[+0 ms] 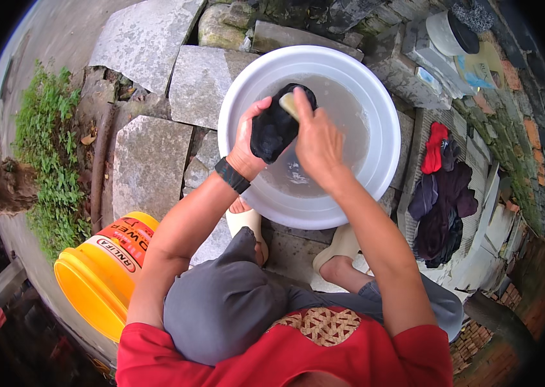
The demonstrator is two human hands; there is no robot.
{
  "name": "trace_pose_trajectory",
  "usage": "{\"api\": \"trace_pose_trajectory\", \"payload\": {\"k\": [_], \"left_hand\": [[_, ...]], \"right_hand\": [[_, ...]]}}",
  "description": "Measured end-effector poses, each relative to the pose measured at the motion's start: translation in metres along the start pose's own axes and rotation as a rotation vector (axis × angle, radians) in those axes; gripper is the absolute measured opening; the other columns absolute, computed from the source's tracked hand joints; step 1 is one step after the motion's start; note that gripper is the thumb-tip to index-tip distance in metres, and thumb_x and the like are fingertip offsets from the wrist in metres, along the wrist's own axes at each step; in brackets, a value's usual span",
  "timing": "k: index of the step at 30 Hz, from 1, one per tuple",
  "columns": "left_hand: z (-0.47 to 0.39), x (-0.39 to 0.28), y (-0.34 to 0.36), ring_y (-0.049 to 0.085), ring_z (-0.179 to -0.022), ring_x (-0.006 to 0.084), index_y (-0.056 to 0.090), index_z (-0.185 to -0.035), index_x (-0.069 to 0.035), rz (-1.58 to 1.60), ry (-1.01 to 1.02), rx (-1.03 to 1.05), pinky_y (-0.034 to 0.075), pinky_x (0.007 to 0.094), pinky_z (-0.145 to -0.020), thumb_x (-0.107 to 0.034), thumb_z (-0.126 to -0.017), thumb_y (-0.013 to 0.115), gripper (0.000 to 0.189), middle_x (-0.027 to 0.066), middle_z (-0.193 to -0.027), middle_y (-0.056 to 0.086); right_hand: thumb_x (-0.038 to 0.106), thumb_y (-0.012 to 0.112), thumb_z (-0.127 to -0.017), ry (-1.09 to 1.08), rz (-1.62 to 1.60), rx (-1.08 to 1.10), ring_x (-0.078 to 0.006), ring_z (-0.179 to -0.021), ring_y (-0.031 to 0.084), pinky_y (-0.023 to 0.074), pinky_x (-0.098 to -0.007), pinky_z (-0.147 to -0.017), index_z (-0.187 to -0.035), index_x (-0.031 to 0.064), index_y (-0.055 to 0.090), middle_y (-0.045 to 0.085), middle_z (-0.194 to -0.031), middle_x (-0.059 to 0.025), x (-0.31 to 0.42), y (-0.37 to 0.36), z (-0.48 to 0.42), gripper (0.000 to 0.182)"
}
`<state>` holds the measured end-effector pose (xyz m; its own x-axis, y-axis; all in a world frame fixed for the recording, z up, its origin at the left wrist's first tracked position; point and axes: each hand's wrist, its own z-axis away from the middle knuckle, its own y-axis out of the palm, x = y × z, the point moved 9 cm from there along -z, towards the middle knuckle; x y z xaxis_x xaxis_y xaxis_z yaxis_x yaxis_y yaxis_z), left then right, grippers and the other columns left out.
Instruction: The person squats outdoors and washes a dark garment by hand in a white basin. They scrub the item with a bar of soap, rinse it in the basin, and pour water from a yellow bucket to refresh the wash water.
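My left hand [244, 145], with a dark band on its wrist, holds a black wet cloth item [272, 131] from its left side; whether this is a sock or another garment I cannot tell. In my right hand [321, 141] is a pale yellow bar [289, 105] that looks like soap, pressed against the upper part of the black cloth. Both hands are above a white plastic basin [384, 130] of cloudy grey water [345, 111]. My fingers hide part of the bar and of the cloth.
A yellow plastic bucket [96, 285] stands at the left. Red cloth [433, 150] and dark wet clothes [439, 213] lie on a ridged slab [473, 179] at the right. Behind it rises a brick wall [533, 130]. A white tub [444, 34] sits on stone blocks [391, 72].
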<state>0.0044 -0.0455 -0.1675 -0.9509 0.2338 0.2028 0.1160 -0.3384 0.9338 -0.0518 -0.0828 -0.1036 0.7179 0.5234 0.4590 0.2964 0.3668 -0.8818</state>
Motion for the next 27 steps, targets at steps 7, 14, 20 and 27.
{"api": "trace_pose_trajectory", "payload": {"k": [7, 14, 20, 27], "left_hand": [[-0.007, -0.014, -0.008, 0.042, -0.121, 0.0369, 0.037, -0.13, 0.006, -0.11, 0.153, -0.117, 0.03, 0.0444, -0.105, -0.037, -0.092, 0.037, 0.057, 0.0236, -0.13, 0.044], [-0.008, 0.014, 0.021, 0.053, -0.112, 0.0275, 0.048, -0.122, 0.003, -0.079, -0.015, 0.042, 0.042, 0.0363, -0.098, -0.023, -0.091, 0.045, 0.04, 0.0179, -0.12, 0.055], [-0.003, 0.013, 0.006, 0.052, -0.109, 0.0316, 0.047, -0.114, 0.007, -0.167, 0.151, -0.274, 0.042, 0.044, -0.099, -0.014, -0.088, 0.044, 0.033, 0.0209, -0.115, 0.054], [0.001, 0.02, -0.003, 0.058, -0.102, 0.0286, 0.054, -0.11, -0.002, -0.394, 0.022, -0.333, 0.045, 0.0464, -0.092, -0.028, -0.089, 0.045, 0.034, 0.0148, -0.109, 0.06]], "right_hand": [[0.007, 0.048, -0.081, -0.23, -0.098, 0.002, -0.0352, -0.075, 0.054, 0.0486, -0.0433, -0.06, -0.138, 0.0169, 0.033, 0.046, -0.083, -0.0184, 0.049, 0.005, 0.038, 0.06], [0.006, 0.05, -0.081, 0.002, 0.122, -0.044, -0.0377, -0.073, 0.056, 0.0474, -0.046, -0.062, -0.137, 0.0128, 0.031, 0.049, -0.087, -0.0208, -0.018, -0.022, 0.002, 0.06], [0.018, 0.054, -0.082, 0.202, -0.02, -0.34, -0.0371, -0.093, 0.057, 0.0457, -0.0429, -0.082, -0.121, 0.0006, 0.039, 0.051, -0.11, -0.0235, -0.094, -0.175, -0.017, 0.045], [0.026, 0.057, -0.079, 0.297, 0.707, -0.581, -0.0356, -0.093, 0.057, 0.0474, -0.0438, -0.078, -0.109, 0.0095, 0.06, 0.058, -0.1, -0.0171, -0.17, -0.343, -0.011, 0.034]]}}
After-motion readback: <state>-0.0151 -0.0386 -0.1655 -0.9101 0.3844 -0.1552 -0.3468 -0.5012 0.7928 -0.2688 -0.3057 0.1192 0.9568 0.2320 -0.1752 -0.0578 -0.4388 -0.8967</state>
